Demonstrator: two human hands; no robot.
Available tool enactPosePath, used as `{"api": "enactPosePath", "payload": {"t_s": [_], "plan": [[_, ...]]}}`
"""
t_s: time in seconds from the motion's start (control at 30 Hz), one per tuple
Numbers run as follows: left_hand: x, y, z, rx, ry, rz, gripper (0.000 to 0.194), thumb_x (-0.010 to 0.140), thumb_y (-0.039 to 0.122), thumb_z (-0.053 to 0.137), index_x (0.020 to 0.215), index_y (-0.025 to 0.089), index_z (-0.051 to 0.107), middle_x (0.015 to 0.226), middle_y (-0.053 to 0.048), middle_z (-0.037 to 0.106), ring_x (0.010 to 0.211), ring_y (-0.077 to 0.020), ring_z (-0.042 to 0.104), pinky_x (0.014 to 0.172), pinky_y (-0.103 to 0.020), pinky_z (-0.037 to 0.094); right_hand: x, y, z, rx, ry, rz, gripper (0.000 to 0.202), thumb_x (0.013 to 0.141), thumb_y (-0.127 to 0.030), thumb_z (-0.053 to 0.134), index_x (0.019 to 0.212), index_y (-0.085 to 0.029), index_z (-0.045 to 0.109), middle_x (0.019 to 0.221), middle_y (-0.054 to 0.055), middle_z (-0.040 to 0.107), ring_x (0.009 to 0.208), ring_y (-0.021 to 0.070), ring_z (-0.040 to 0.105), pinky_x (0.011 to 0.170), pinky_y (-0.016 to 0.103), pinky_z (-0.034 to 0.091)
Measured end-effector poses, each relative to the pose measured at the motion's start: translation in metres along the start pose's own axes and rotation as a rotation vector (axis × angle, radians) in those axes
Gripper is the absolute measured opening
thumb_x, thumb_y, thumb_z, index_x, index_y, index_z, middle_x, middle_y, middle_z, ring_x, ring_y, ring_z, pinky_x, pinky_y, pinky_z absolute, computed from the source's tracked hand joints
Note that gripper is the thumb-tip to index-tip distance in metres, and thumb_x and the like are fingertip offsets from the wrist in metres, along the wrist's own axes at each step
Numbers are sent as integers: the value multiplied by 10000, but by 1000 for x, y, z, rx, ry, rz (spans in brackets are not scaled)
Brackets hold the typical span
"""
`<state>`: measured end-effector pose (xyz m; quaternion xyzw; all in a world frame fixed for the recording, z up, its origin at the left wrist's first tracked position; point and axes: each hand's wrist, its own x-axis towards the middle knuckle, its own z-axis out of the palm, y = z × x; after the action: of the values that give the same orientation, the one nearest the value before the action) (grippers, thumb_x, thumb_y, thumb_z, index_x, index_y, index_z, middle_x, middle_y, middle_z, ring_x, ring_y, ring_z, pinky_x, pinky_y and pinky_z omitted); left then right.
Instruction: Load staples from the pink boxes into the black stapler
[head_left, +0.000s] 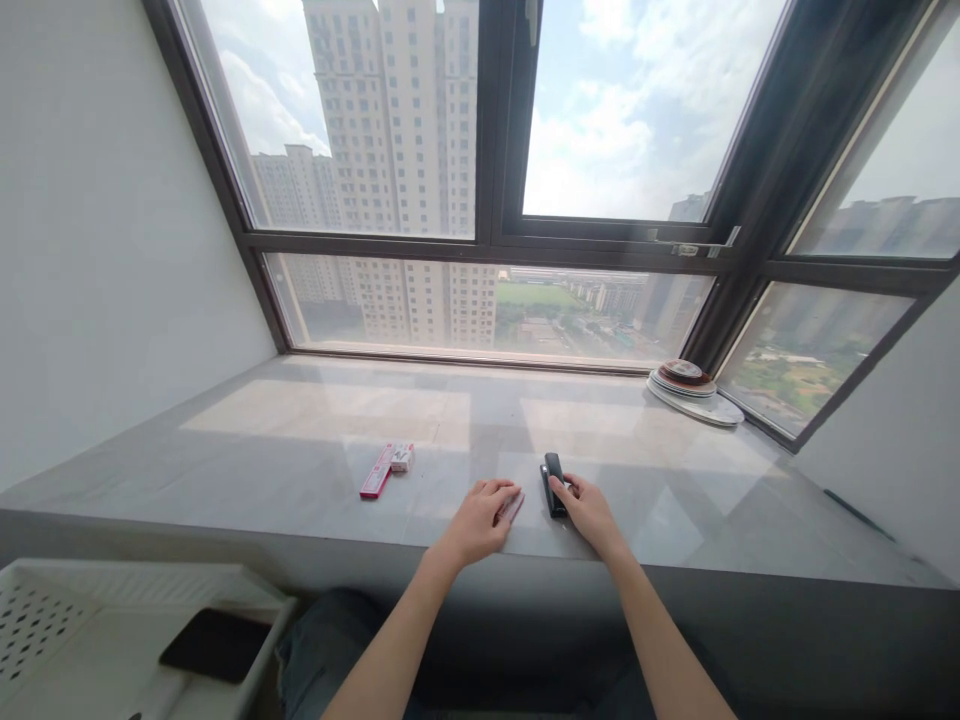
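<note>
A black stapler [553, 485] lies on the pale marble sill, with the fingers and thumb of my right hand [585, 508] closed around its right side. Just left of it, my left hand [482, 515] grips a small, flat, pinkish-white piece [511, 506] between thumb and fingers. Most of that piece is covered by the hand, so its kind is unclear. Further left are a long pink-and-white box [379, 472] and a small white box with red and dark print [403, 458], which sit against each other.
A stack of plates or lids [691, 390] stands in the back right corner by the window. Below the sill at left, a white plastic basket [262, 610] holds a dark flat object [216, 645]. A thin dark strip [859, 513] lies along the right wall.
</note>
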<state>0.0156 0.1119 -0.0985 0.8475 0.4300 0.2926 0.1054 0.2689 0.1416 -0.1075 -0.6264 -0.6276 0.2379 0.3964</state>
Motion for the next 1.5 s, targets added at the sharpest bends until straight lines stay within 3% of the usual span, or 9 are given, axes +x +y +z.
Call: {"api": "enactPosePath", "payload": {"t_s": [0.17, 0.4, 0.73, 0.87, 1.23, 1.33, 1.4, 1.5], "plan": [[-16, -13, -11, 44, 64, -109, 636, 789, 329, 682, 1400, 258, 520, 1269, -89, 599, 1189, -300, 527, 1053, -434, 432, -20, -9, 4, -58, -13, -53, 584, 896, -632, 474, 1161, -181, 733, 631, 14, 632, 633, 198, 598, 582, 268, 393], [-23, 4, -4, 99, 66, -120, 596, 861, 445, 641, 1418, 303, 482, 1338, -81, 548, 1273, -311, 453, 1097, -462, 363, -35, -16, 15, -111, 20, -72, 510, 923, -625, 448, 1120, -250, 732, 676, 9, 654, 679, 199, 615, 641, 274, 389], [-27, -1, 4, 105, 35, -146, 680, 860, 557, 647, 1442, 272, 441, 1394, -103, 489, 1311, -320, 408, 1131, -479, 311, -56, -4, 2, -78, 17, 10, 617, 962, -630, 323, 1197, -187, 683, 714, 14, 682, 711, 188, 626, 674, 257, 413], [-24, -5, 6, 102, 52, -174, 656, 835, 584, 672, 1381, 258, 511, 1378, -109, 477, 1311, -321, 401, 1140, -482, 299, -51, -8, -3, -59, -40, 30, 619, 958, -640, 353, 1197, -177, 688, 657, 2, 675, 694, 179, 638, 662, 247, 415], [-5, -12, 7, 96, 52, -238, 699, 682, 676, 777, 1299, 379, 637, 1288, -49, 552, 1221, -308, 479, 1033, -431, 404, -28, -37, 6, -6, -155, -4, 511, 913, -600, 510, 1142, -209, 745, 661, 24, 705, 696, 209, 660, 684, 279, 450], [-6, -13, -3, 111, 112, -272, 712, 731, 641, 757, 1370, 379, 581, 1327, -35, 557, 1223, -280, 495, 1036, -401, 412, -30, -38, 5, 3, -138, -8, 539, 935, -605, 459, 1173, -201, 725, 660, 23, 705, 701, 209, 666, 688, 279, 454], [-15, -21, -18, 146, 212, -358, 556, 876, 552, 642, 1391, 364, 554, 1356, -40, 545, 1244, -270, 486, 1054, -406, 399, -30, -36, 4, 8, -122, -11, 567, 951, -613, 413, 1182, -191, 712, 642, 22, 696, 701, 210, 669, 691, 280, 455], [-44, -44, -53, 249, 413, -577, 441, 976, 388, 480, 1399, 275, 528, 1410, -122, 489, 1308, -352, 404, 1072, -544, 343, -27, -31, 5, 25, -104, -13, 602, 959, -630, 368, 1186, -178, 695, 614, 15, 678, 668, 207, 661, 687, 284, 454]]}}
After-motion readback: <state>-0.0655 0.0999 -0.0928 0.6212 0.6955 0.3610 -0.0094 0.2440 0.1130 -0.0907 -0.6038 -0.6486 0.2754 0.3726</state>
